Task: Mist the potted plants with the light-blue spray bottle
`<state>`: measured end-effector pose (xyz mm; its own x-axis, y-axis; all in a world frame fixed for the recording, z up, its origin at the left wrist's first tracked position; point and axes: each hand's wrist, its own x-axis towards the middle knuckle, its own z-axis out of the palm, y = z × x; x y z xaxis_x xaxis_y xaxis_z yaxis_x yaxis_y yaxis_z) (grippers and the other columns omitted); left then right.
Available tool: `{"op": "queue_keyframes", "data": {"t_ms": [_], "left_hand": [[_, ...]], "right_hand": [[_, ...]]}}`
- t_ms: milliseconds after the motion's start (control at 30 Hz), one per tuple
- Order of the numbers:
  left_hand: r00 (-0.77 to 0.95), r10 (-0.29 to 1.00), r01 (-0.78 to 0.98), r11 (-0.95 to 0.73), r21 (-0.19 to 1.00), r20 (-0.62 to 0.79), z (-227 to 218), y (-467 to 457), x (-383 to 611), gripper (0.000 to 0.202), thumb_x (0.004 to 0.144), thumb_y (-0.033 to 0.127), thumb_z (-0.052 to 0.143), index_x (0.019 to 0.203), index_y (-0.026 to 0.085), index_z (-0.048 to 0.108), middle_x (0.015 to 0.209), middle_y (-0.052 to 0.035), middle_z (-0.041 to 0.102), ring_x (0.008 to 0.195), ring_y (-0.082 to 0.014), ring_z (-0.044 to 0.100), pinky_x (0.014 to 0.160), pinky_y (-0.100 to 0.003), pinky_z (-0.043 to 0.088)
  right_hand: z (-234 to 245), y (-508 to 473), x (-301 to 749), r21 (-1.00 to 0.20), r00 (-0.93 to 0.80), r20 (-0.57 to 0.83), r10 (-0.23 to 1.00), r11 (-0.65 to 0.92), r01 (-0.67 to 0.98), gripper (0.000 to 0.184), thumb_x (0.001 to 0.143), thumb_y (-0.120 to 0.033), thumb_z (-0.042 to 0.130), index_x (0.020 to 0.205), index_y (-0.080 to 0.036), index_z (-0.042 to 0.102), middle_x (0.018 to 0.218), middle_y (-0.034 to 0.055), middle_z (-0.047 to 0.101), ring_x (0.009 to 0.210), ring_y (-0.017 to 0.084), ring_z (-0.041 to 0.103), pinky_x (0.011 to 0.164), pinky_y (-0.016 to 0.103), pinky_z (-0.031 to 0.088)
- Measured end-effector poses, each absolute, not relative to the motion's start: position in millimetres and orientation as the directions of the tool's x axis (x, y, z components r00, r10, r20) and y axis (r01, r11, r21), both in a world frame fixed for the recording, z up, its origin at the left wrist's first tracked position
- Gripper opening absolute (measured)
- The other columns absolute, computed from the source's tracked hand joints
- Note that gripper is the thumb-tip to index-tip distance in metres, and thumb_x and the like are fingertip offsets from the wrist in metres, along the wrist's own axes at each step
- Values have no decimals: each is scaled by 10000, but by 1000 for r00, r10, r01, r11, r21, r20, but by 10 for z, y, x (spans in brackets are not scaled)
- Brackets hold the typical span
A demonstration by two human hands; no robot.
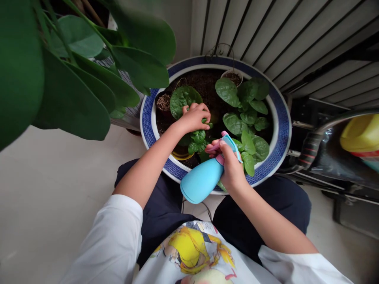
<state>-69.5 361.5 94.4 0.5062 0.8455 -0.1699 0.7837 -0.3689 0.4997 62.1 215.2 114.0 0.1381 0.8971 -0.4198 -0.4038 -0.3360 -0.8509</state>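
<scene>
A large round pot (282, 132) with a white and blue patterned rim holds dark soil and leafy green plants. My left hand (195, 117) reaches over it with curled fingers, closed on a plant leaf beside a broad textured leaf (185, 100); its fingertips are partly hidden among the greenery. Below that hand grows a small bushy plant (197, 142). My right hand (232, 165) is wrapped round the neck of a light blue spray bottle (203, 179) with a pink trigger. The bottle tilts, its base toward me and its nozzle over the pot.
Big leaves (79, 79) of another plant hang at the upper left. Several leafy plants (248, 114) fill the pot's right side, near a small white cup (233, 77). On the right stand a dark metal frame (304, 157) and a yellow container (361, 134). A slatted panel (266, 35) rises behind.
</scene>
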Motion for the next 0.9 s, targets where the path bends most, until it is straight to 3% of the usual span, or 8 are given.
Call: {"op": "queue_keyframes", "data": {"t_ms": [167, 500, 700, 900], "left_hand": [[498, 843, 764, -315, 563, -204, 906, 3688, -697, 178, 799, 287, 647, 962, 242, 704, 1016, -8, 703, 1047, -228, 567, 994, -426, 254], [500, 827, 773, -293, 563, -256, 933, 3711, -746, 239, 797, 276, 640, 1014, 270, 741, 1081, -12, 720, 1094, -242, 597, 964, -385, 315], [527, 805, 760, -301, 576, -274, 992, 3716, -781, 267, 811, 275, 616, 1050, 282, 734, 1113, 1, 719, 1102, -229, 597, 978, -379, 348], [537, 793, 752, -296, 589, -287, 992, 3735, -782, 276, 813, 292, 605, 1055, 278, 736, 1127, 4, 717, 1100, -222, 601, 971, -361, 378]], "right_hand": [[1150, 2163, 602, -846, 95, -445, 890, -384, -369, 259, 825, -461, 632, 733, -219, 641, 738, 5, 666, 707, 137, 622, 691, 288, 523], [1095, 2239, 608, -821, 154, -495, 855, -401, -407, 199, 774, -418, 672, 780, -226, 622, 734, -19, 653, 690, 118, 623, 674, 255, 521], [1066, 2263, 589, -785, 73, -519, 852, -442, -433, 235, 777, -436, 662, 729, -214, 602, 651, -17, 632, 622, 116, 607, 638, 254, 528], [991, 2383, 498, -796, 112, -468, 877, -362, -485, 249, 751, -397, 718, 913, -244, 607, 745, -35, 663, 688, 125, 647, 623, 251, 534]]}}
